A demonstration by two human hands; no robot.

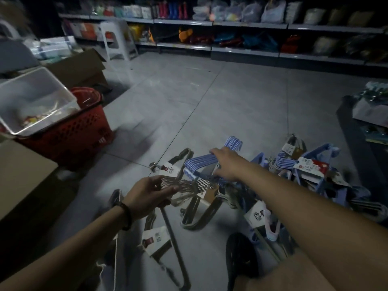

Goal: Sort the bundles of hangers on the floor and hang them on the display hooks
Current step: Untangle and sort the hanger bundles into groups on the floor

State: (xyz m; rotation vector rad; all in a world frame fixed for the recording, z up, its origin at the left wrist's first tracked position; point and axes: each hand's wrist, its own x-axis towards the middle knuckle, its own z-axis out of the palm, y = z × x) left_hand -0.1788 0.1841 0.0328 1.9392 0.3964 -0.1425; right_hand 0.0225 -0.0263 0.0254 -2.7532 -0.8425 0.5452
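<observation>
Bundles of hangers lie in a heap on the grey tiled floor [241,97] in front of me. My right hand [227,163] is closed around the neck of a blue hanger bundle [199,164], just below its hooks. My left hand [150,194] grips the hooks of a grey-olive hanger bundle [189,187]; a dark bead bracelet is on that wrist. More blue bundles with paper tags [310,164] are piled at the right. Olive bundles with tags [156,241] lie near my knees. No display hooks are visible.
A red shopping basket [77,135] holding a clear plastic bin [31,101] stands at the left, with cardboard boxes [84,68] around it. A white plastic stool [117,40] and stocked store shelves [247,24] are at the back. A dark display stand [361,131] is at the right.
</observation>
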